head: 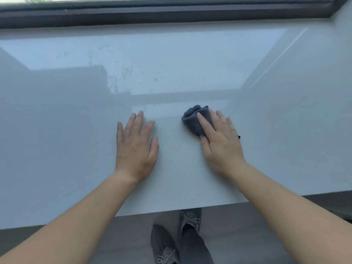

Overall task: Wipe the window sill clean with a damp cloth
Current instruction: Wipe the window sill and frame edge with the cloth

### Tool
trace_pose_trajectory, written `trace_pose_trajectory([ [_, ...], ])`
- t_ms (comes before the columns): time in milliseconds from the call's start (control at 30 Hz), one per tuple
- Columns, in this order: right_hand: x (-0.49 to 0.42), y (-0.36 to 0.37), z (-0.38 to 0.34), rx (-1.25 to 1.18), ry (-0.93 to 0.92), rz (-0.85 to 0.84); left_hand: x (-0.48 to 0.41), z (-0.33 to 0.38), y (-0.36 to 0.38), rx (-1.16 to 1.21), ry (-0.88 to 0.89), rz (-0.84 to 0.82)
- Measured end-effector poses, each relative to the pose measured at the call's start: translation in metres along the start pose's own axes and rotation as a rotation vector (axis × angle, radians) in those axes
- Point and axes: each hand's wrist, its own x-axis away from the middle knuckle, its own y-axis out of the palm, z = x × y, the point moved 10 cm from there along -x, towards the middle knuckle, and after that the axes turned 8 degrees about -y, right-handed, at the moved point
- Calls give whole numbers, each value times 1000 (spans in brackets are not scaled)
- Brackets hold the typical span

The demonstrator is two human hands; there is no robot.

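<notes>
A wide, glossy pale grey window sill (66,130) fills most of the view. A bunched dark grey cloth (193,119) lies on it right of centre. My right hand (219,138) presses flat on the cloth, fingers spread over its near side; part of the cloth is hidden under the palm. My left hand (136,145) rests flat on the bare sill, fingers apart, holding nothing, a hand's width left of the cloth. Faint water marks and droplet rings (125,73) show on the sill farther back.
A dark window frame (171,14) runs along the sill's far edge. The sill's near edge (171,211) drops to a grey floor, where two grey laced shoes (171,242) stand. A side wall (342,16) rises at the far right.
</notes>
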Motion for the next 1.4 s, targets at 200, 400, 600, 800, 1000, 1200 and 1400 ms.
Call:
trace_pose_trajectory([
  [200,50,11,-55,-6,-19,33,13,-12,-2,246,-60,-10],
  [400,73,7,-28,29,-56,-25,16,-9,10,25,-25,-36],
  [600,93,17,-75,25,-82,-8,15,-9,9,26,-29,-22],
  [800,96,6,-24,24,-48,-23,15,-9,8,55,-18,-38],
  [1000,121,9,-42,19,-158,-39,12,11,-2,81,-20,61],
  [1200,62,-19,58,70,107,0,-12,35,8,152,21,70],
  [1400,54,-2,1,63,-131,-36,-57,47,13,141,10,86],
])
